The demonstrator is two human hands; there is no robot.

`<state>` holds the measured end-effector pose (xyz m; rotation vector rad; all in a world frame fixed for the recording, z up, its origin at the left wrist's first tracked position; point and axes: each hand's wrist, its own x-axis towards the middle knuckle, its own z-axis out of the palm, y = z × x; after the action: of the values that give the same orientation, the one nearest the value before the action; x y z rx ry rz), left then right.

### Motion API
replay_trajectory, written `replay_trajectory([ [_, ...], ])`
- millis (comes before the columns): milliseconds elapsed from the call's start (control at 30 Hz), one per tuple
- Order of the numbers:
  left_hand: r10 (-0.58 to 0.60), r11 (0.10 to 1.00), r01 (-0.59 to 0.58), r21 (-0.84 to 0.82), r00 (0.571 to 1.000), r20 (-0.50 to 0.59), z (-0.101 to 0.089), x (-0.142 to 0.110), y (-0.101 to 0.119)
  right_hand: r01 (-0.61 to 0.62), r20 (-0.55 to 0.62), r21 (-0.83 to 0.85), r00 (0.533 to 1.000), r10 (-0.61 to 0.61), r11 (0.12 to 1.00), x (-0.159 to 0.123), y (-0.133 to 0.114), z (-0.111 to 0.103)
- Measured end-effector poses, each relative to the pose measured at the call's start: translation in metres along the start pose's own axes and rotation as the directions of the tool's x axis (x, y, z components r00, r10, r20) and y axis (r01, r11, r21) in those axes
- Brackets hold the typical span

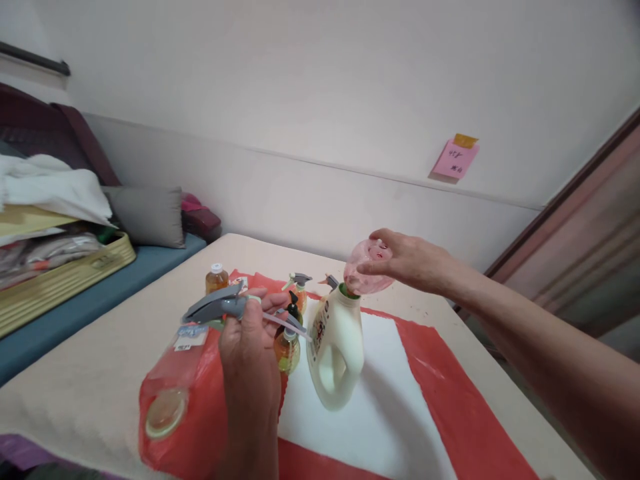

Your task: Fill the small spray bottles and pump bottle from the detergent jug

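Gripping, right hand (415, 261): fingers round a clear pink, rounded plastic vessel (356, 265), low end at the mouth of a cream, handled plastic jug (341, 333), probably to line them up
Left hand (250, 347): pinching a grey plastic trigger sprayer (220, 305), tube up, guessing to keep it clean
Jug spot: near the flat white sheet (395, 393)'s left edge
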<state>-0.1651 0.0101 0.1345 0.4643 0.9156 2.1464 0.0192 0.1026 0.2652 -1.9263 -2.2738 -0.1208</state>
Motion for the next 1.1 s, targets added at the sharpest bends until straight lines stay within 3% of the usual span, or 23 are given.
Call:
replay_trajectory([
  [867,-0.004,1.0,0.003,0.019,0.998,0.057,0.014,-0.008,-0.023,0.019,-0.121,0.152,0.993,0.0,0.988,-0.01,0.022,0.019],
  [1100,-0.003,0.999,0.0,0.038,0.997,0.075,0.015,-0.012,-0.026,0.009,-0.162,0.177,0.987,0.02,0.984,-0.025,0.027,0.026],
])
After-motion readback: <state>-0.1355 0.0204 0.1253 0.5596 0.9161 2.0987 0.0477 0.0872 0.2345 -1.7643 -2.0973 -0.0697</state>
